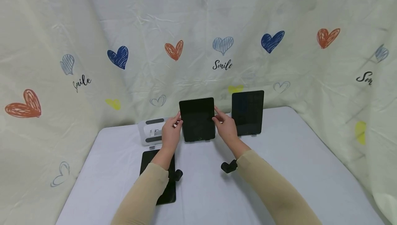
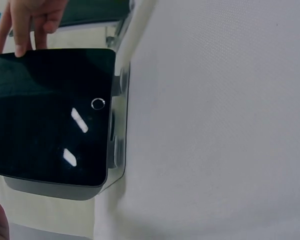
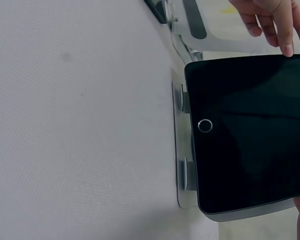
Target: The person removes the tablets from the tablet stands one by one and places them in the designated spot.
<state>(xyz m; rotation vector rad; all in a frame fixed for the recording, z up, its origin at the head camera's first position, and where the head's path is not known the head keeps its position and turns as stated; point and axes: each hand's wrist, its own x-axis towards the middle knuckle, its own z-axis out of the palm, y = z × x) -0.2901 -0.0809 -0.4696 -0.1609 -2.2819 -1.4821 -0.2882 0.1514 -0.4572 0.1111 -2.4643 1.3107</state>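
A black tablet [image 1: 197, 120] with a round home button stands upright, leaning back on a stand, at the middle of the table's far side. My left hand [image 1: 171, 132] holds its left edge between thumb and fingers. At the opposite edge my right hand [image 1: 226, 126] holds it the same way, fingertips right at the rim. Both wrist views show the lower end of the tablet [image 2: 50, 120] at the grey support hooks [image 3: 191, 175] of the stand. In the right wrist view, fingers of my left hand [image 3: 275, 20] touch the long edge.
To the right, a second black tablet [image 1: 247, 113] stands upright on its stand. A white and grey stand [image 1: 141, 132] without a tablet is left of the middle one. Another black tablet [image 1: 167, 195] lies flat beneath my left forearm. Behind the white table [image 1: 294, 156] hangs a heart-patterned curtain [image 1: 198, 21].
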